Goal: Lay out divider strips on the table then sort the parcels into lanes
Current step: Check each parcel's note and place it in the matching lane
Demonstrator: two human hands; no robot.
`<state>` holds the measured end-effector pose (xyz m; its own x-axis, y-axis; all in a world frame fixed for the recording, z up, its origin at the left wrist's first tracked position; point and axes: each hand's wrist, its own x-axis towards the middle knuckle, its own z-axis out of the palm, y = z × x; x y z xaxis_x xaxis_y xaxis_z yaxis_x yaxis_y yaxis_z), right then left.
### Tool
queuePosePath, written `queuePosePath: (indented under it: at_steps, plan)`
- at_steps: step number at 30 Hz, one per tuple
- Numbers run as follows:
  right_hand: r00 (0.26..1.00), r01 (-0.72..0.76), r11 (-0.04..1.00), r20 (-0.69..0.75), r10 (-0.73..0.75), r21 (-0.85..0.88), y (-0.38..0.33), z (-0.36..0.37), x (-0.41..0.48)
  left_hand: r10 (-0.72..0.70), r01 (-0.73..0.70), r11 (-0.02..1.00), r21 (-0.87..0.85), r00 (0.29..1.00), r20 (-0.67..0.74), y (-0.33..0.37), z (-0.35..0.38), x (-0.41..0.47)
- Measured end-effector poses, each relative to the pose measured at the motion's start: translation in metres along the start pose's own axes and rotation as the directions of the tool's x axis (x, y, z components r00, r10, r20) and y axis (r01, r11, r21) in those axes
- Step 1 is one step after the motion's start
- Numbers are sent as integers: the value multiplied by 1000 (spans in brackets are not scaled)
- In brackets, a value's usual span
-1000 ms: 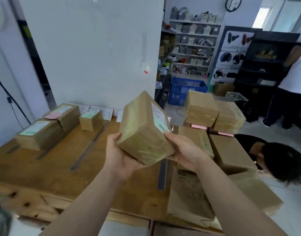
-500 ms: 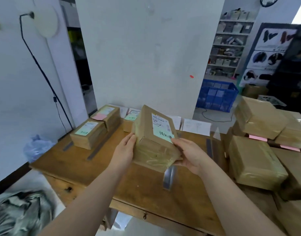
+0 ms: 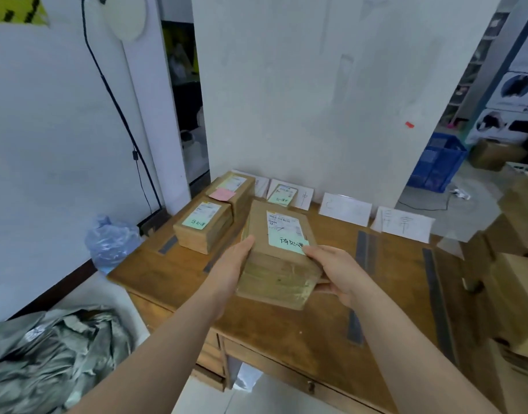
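Left hand (image 3: 231,268) and right hand (image 3: 339,271) clamp the green-labelled parcel (image 3: 276,265); lowered askew, it may straddle the divider strip (image 3: 209,266) beside the left hand.

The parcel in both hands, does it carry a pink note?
No, the held parcel bears a green note; the pink note lies on a far parcel.

Single head-worn wide-angle view, facing forward and down, close above the table (image 3: 286,336); right edge seems blurred.
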<state>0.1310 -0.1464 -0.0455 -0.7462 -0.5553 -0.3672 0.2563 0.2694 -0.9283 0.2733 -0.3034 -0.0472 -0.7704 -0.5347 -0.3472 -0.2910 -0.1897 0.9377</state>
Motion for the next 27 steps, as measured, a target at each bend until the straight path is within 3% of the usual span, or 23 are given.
queuePosePath:
  at_steps: [10, 17, 27]
  plan:
    - [991, 87, 994, 103, -80, -60, -34, 78, 70, 37, -44, 998, -37, 984, -172, 8, -79, 45]
    - [982, 53, 991, 189, -29, -126, -37, 150, 96, -7, -12, 998, -67, 958, -288, -4, -152, 67]
    - [985, -131, 980, 91, 146, -149, -9, 244, 114, -156, 164, 986, 37, 976, -151, -29, -254, 107]
